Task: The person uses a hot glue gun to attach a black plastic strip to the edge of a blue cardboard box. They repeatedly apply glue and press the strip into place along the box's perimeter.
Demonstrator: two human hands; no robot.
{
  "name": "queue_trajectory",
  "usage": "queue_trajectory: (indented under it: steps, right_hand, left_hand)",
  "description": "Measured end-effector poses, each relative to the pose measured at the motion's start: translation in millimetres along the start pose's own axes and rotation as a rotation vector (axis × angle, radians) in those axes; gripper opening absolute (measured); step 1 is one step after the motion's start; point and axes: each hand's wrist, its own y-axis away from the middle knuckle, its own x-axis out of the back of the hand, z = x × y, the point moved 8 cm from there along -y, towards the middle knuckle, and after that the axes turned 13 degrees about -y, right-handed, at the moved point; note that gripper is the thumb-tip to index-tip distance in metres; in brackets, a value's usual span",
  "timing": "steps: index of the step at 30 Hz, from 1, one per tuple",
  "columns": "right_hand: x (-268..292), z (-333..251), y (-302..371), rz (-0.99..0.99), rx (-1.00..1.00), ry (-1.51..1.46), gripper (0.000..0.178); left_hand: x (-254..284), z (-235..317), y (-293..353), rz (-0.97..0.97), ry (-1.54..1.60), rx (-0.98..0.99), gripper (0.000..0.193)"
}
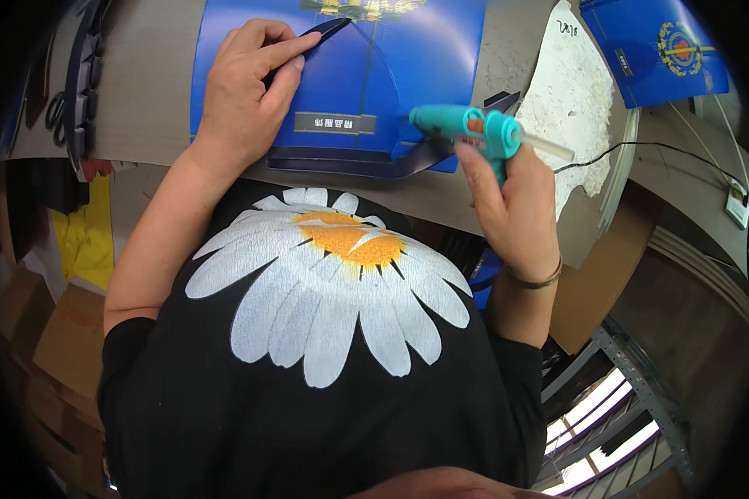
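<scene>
A glossy blue printed panel [445, 50] with a yellow design and a grey label lies on the table in front of me. My left hand [254, 91] rests over its left part, thumb and fingers pinched on a dark strip [333, 32] whose tip touches the panel near the yellow design. In my right hand [516, 204] is a teal glue gun [458, 122], its nozzle pointing left over the panel's right side. A clear glue stick [548, 146] sticks out of its back. Along the panel's near edge runs a dark blue band [333, 161], curving up at the right.
A ragged white sheet [570, 91] lies to the right, with a black cord [641, 144] across it. Farther right is another blue printed piece [653, 50]. Dark clips or blocks [83, 91] and scissors [56, 112] are at the left. Cardboard boxes [71, 341] stand below.
</scene>
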Motion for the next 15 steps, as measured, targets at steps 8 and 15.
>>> queue_trajectory:
  steps: [8,15]
  right_hand:
    - [-5,-6,-17,0.186,0.188,-0.171,0.025]
    - [-24,-19,-55,0.208,0.319,0.038,0.025]
  left_hand:
    - [0,1,-1,0.017,0.008,0.0,0.031]
    - [1,3,-2,0.064,0.019,-0.006,0.029]
